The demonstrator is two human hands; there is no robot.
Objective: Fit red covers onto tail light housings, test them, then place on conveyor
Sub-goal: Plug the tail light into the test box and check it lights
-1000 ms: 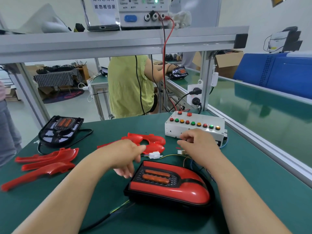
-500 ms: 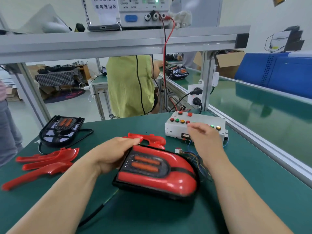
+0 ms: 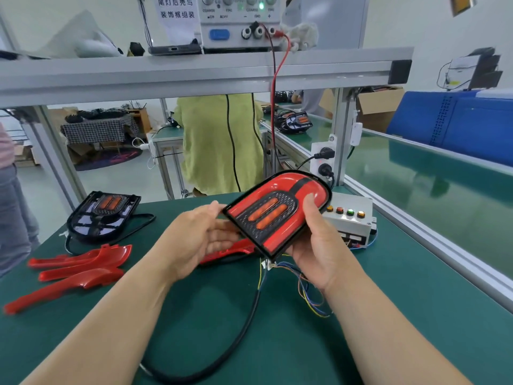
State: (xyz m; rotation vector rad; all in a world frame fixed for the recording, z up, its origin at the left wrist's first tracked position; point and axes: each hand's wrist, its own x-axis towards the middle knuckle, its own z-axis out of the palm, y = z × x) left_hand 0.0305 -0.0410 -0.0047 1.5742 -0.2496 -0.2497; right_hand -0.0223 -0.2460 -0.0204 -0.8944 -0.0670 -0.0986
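A tail light (image 3: pixel 277 209) with its red cover fitted is held tilted above the green table. My right hand (image 3: pixel 319 245) grips its right side, thumb on the red face. My left hand (image 3: pixel 200 234) has straight fingers touching the light's left edge. The light's black cable (image 3: pixel 238 337) and coloured wires hang down to the table. A bare black housing (image 3: pixel 102 215) lies at the back left. Loose red covers (image 3: pixel 80 262) lie at the left; another red cover (image 3: pixel 230 251) shows under the held light. The white test box (image 3: pixel 349 218) with coloured buttons stands behind my right hand.
The green conveyor (image 3: pixel 416 184) runs along the right behind an aluminium rail, with another tail light (image 3: pixel 294 122) far up it. A person in a yellow-green top stands beyond the table. A power supply (image 3: pixel 238 20) sits on the overhead shelf, red and black leads hanging down.
The tail light has been lifted off the table and tilted upright. My right hand left the test box and took hold of the light's right side; my left hand opened against its left edge.
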